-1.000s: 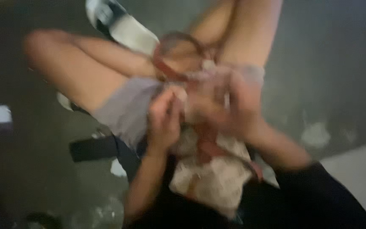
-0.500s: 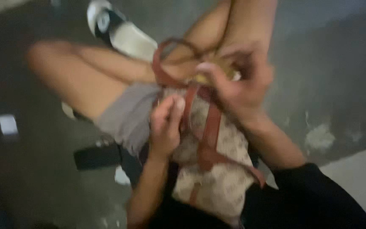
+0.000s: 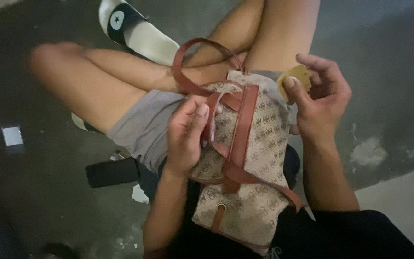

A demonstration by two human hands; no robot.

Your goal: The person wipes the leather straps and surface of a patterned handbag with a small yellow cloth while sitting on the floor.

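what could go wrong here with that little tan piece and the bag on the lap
The right hand pinches the small tan piece only at its fingertips, out past the edge of the patterned bag; if it slips, it would likely drop to the dark floor and be hard to spot. The bag rests loosely on the lap, steadied by the left hand alone, so it may slide off. The brown straps loop around the left fingers and might snag.
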